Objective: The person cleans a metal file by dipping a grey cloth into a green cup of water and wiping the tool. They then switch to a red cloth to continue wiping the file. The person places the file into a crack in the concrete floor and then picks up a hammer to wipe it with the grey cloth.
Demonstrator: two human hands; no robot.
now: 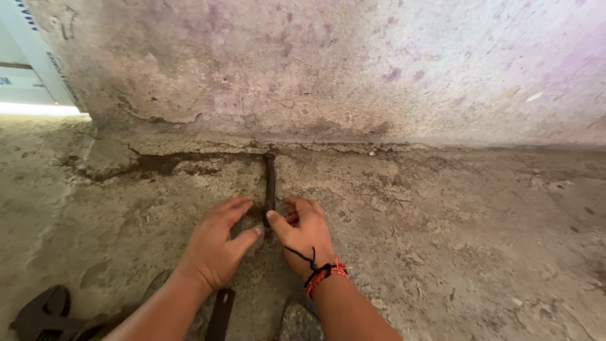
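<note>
1. Two hands meet at the near end of a rusty iron rod (270,183) that lies on the rough concrete floor (454,240).
2. The rod's long axis runs straight away from the person, its far end at the crack (158,163) where the floor meets the stained wall (353,63).
3. The left hand (218,243) lies just left of the rod, fingers loosely spread and flat, thumb angled toward the rod's near end; it grips nothing that I can see.
4. The right hand (303,230), with a red and black wrist cord (323,273), is just right of it, fingers curled, thumb tip touching the rod's near end.
5. Both hands are about equally near; the right alone clearly touches.
6. A dark wrench (44,314) lies at lower left, well apart.
</note>
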